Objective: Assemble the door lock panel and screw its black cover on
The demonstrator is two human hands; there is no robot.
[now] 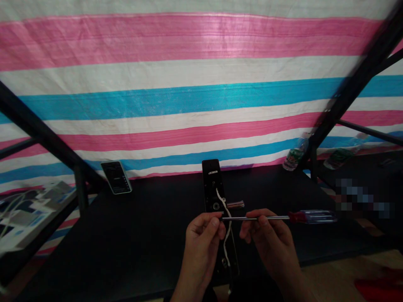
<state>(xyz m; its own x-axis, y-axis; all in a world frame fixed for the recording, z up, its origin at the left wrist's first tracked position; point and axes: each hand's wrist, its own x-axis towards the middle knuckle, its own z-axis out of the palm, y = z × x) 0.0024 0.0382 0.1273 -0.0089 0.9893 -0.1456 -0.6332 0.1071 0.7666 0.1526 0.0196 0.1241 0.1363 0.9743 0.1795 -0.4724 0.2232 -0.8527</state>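
Between my hands a screwdriver (280,217) with a red and clear handle lies level, its handle pointing right. My right hand (272,239) pinches the metal shaft. At the shaft's tip, my left hand (204,237) has thumb and fingers pressed together on something small and dark that I cannot make out. Below and behind them a long black panel (210,180), looking like a door lock plate, lies on the black table. A white cable (221,198) runs along the panel, partly hidden by the shaft. Beside it is a small copper-coloured piece (236,204).
A phone (116,178) leans against the striped sheet (189,100) at the back left. Plastic bottles (295,155) stand at the back right, near a black metal frame (343,96). White boxes (25,222) lie at the left, past the black table's (126,239) edge.
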